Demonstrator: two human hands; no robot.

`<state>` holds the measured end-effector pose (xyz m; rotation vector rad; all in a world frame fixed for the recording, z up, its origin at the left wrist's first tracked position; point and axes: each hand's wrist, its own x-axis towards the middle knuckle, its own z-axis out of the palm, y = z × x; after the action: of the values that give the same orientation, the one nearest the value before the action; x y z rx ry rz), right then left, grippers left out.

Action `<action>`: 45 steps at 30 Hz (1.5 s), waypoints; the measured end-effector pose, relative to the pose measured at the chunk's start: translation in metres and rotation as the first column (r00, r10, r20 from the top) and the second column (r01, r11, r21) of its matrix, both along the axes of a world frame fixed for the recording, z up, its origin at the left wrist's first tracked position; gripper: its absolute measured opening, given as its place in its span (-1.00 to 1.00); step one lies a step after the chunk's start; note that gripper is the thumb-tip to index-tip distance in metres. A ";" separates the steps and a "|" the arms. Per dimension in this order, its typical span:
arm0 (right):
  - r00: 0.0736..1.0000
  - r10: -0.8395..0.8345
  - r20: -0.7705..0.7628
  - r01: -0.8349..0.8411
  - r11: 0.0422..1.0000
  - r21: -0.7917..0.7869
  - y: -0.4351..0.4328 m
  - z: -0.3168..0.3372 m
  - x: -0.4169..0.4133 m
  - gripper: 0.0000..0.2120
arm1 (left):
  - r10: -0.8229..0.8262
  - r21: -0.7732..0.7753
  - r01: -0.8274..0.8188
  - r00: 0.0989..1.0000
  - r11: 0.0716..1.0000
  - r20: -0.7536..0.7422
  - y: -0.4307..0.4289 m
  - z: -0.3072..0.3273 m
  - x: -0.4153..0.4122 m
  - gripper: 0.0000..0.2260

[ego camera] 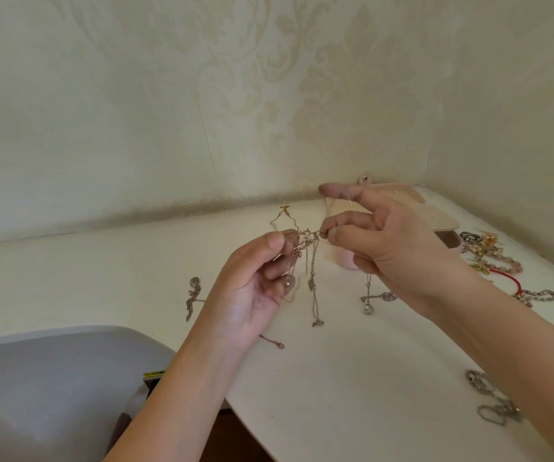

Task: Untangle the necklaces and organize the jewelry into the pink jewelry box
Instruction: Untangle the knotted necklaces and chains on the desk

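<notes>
A knot of thin gold and silver necklaces (305, 240) hangs in the air above the white table (352, 378), with loose ends and pendants dangling down to it. My left hand (255, 288) pinches the knot's left side between thumb and fingers. My right hand (379, 241) pinches the right side, its forefinger stretched out. Behind my right hand the pink jewelry box (435, 216) stands with its lid open, partly hidden.
A heap of rings, beaded bracelets and a red cord (492, 258) lies at the right by the wall. A silver chain with a heart (492, 401) lies near the table's front right. A grey chair (52, 388) stands at the lower left.
</notes>
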<state>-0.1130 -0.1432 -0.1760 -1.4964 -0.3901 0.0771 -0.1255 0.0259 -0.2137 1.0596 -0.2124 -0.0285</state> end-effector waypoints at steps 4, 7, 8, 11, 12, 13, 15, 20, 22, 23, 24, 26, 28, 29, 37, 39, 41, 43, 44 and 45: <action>0.996 0.060 -0.062 -0.058 0.997 0.041 0.004 -0.001 -0.001 -0.53 | -0.115 -0.146 0.105 0.991 0.984 -0.067 0.001 0.003 -0.001 -0.74; 0.995 0.074 -0.072 -0.071 0.997 0.040 0.007 -0.002 -0.003 -0.52 | -0.125 -0.150 0.105 0.984 0.983 -0.129 -0.002 0.008 -0.002 -0.81; 0.994 0.077 -0.077 -0.074 0.996 0.046 0.008 -0.002 -0.004 -0.51 | -0.115 -0.155 0.092 0.982 0.984 -0.152 -0.003 0.008 -0.001 -0.77; 0.991 0.086 -0.103 -0.075 0.992 0.101 0.009 -0.001 -0.006 -0.50 | -0.146 -0.211 0.114 0.979 0.971 -0.145 -0.002 0.008 -0.001 -0.81; 0.990 0.081 -0.116 -0.066 0.990 0.128 0.009 0.000 -0.006 -0.50 | -0.177 -0.224 0.147 0.977 0.963 -0.120 -0.002 0.007 0.000 -0.85; 0.989 0.070 -0.130 -0.050 0.988 0.149 0.009 0.000 -0.006 -0.50 | -0.182 -0.214 0.157 0.978 0.964 -0.104 -0.001 0.006 0.001 -0.84; 0.993 0.031 -0.116 -0.014 0.990 0.143 0.008 -0.001 -0.004 -0.49 | -0.118 -0.093 0.109 0.988 0.990 -0.104 0.000 0.003 0.002 -0.80; 0.936 -0.127 0.329 0.217 0.943 -0.251 0.009 -0.008 -0.008 -0.40 | 0.096 0.314 -0.084 0.995 0.946 -0.021 -0.008 0.001 0.001 -0.83; 0.900 -0.147 0.411 0.293 0.900 -0.321 0.008 -0.009 -0.009 -0.37 | 0.174 0.377 -0.177 0.984 0.909 0.041 -0.011 -0.001 0.001 -0.80; 0.891 -0.148 0.430 0.316 0.882 -0.349 0.009 -0.010 -0.009 -0.37 | 0.213 0.410 -0.222 0.975 0.885 0.069 -0.012 -0.002 0.002 -0.82; 0.887 -0.146 0.439 0.326 0.870 -0.369 0.010 -0.010 -0.010 -0.36 | 0.242 0.433 -0.259 0.965 0.863 0.095 -0.013 -0.002 0.002 -0.82; 0.887 -0.153 0.436 0.333 0.866 -0.374 0.012 -0.009 -0.011 -0.36 | 0.267 0.460 -0.313 0.950 0.831 0.163 -0.014 -0.004 0.003 -0.84; 0.890 -0.204 0.408 0.353 0.875 -0.332 0.011 -0.009 -0.008 -0.37 | 0.270 0.478 -0.365 0.928 0.799 0.257 -0.014 -0.005 0.002 -0.92; 0.894 -0.231 0.385 0.358 0.884 -0.300 0.010 -0.009 -0.006 -0.38 | 0.280 0.478 -0.394 0.914 0.785 0.294 -0.014 -0.005 0.001 -0.93; 0.939 -0.176 0.296 0.260 0.927 -0.272 0.012 -0.011 -0.005 -0.33 | 0.370 0.450 -0.531 0.839 0.718 0.400 -0.014 -0.007 -0.002 -0.86; 0.946 -0.178 0.270 0.249 0.935 -0.253 0.011 -0.012 -0.003 -0.32 | 0.393 0.453 -0.594 0.794 0.665 0.464 -0.015 -0.008 -0.002 -0.86; 0.954 -0.181 0.238 0.235 0.945 -0.226 0.010 -0.012 0.000 -0.32 | 0.401 0.466 -0.670 0.731 0.578 0.552 -0.018 -0.011 -0.002 -0.83; 0.966 -0.165 0.201 0.207 0.956 -0.207 0.009 -0.011 0.001 -0.30 | 0.385 0.502 -0.705 0.701 0.501 0.600 -0.021 -0.014 -0.002 -0.79; 0.971 -0.153 0.186 0.190 0.961 -0.202 0.009 -0.011 0.001 -0.28 | 0.383 0.515 -0.708 0.700 0.483 0.603 -0.022 -0.014 -0.002 -0.78; 0.975 -0.147 0.170 0.179 0.964 -0.197 0.009 -0.010 0.001 -0.28 | 0.392 0.519 -0.703 0.707 0.487 0.589 -0.023 -0.013 -0.002 -0.78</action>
<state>-0.1121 -0.1339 -0.1864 -1.7462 -0.3894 -0.1328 -0.1277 0.0033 -0.2269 1.9063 -0.2093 0.7963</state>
